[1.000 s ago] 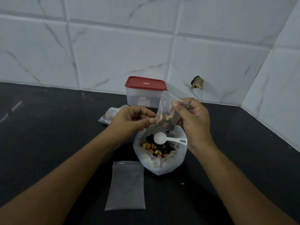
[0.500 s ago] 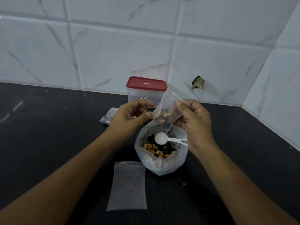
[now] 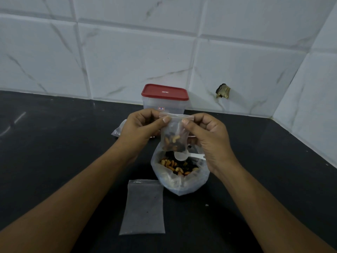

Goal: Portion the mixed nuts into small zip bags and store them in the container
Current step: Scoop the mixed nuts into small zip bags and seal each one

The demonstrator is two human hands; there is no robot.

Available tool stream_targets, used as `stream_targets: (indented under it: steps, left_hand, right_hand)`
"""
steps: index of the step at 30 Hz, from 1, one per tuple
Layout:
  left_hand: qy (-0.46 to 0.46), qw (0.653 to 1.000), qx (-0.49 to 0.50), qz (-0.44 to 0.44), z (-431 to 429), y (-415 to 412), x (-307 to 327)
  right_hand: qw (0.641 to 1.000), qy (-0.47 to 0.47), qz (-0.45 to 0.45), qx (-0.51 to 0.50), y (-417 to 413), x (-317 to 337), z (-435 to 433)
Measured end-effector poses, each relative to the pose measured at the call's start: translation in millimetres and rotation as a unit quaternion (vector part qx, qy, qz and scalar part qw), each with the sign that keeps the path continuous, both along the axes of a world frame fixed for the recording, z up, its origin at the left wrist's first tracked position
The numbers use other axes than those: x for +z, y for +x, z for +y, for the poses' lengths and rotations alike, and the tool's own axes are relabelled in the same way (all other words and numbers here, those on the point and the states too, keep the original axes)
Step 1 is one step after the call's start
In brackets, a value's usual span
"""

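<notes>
zip bag hangs upright, its top pinched by left hand and right hand.

Two hands were in view, a left hand and a right hand, and together they pinched one small zip bag holding a portion of nuts. Two small bags could be counted for certain, that one and one empty zip bag lying flat on the counter, while a bit of clear plastic behind the left hand was too hidden to count as one bag or several. There was one large open bag of mixed nuts with one white scoop in it, one clear container with one red lid, and one broken spot in the wall tiles.
</notes>
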State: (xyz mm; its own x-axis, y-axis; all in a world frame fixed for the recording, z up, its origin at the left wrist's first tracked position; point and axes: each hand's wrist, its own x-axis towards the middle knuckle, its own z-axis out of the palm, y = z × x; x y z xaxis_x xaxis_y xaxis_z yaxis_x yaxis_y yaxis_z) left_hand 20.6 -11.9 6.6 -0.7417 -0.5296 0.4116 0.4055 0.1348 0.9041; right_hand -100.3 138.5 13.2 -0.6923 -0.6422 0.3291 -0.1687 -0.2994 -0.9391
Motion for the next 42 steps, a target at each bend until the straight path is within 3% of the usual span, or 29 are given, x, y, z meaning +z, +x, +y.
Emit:
stream_targets:
  steps: [14, 42]
  left_hand:
    - [0.010, 1.000, -0.006, -0.022, 2.7, 1.6, 0.7]
    - [-0.023, 0.999, -0.014, -0.021, 5.6, -2.3, -1.7]
  right_hand:
    - [1.000, -0.010, -0.013, 0.025, 3.8, 1.5, 1.9]
    - [0.997, 0.009, 0.069, 0.017, 2.4, -4.2, -1.0]
